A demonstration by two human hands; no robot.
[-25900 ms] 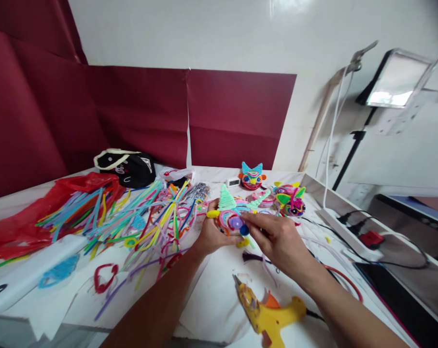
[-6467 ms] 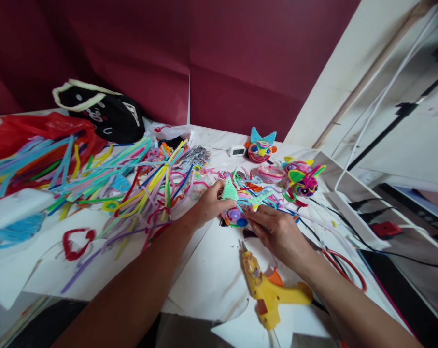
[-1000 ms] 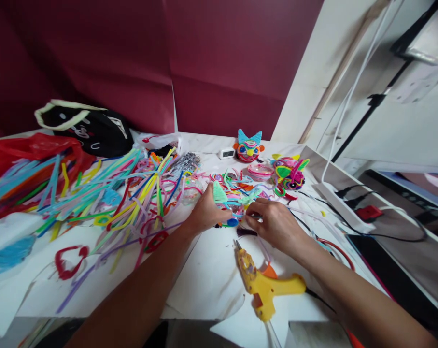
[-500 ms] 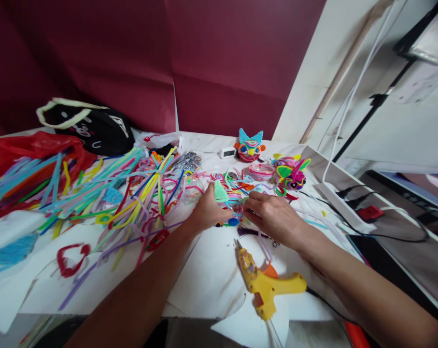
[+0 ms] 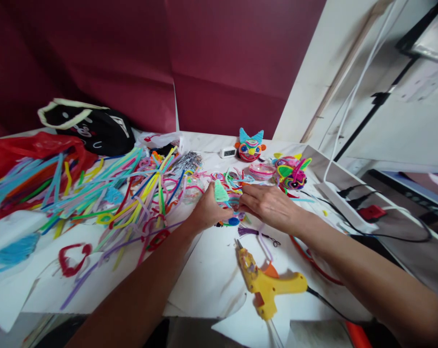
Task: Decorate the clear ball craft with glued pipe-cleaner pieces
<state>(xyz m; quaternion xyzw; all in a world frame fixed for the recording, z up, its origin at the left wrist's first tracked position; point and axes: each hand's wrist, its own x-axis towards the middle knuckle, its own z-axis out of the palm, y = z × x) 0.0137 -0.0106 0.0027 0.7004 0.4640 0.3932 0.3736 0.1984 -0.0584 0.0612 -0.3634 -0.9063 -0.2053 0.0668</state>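
My left hand grips the left side of a colourful pipe-cleaner craft, which has a mint-green pointed ear standing up and a blue round spot low on its front. Against the craft's right side, my right hand has its fingers drawn together, and what they pinch is hidden. Just below the right hand lies a purple tassel. A yellow hot glue gun rests on its side near the table's front edge, its nozzle pointing toward the craft.
Piled pipe cleaners cover the left side. At the back stand a black bag, a small white digital clock and a finished blue-eared face. A pink-and-yellow craft sits near a white power strip with cables.
My right hand has shifted a little left and up, closer against the craft, uncovering more of the purple tassel and a red strand under the forearm. My left hand keeps its hold.
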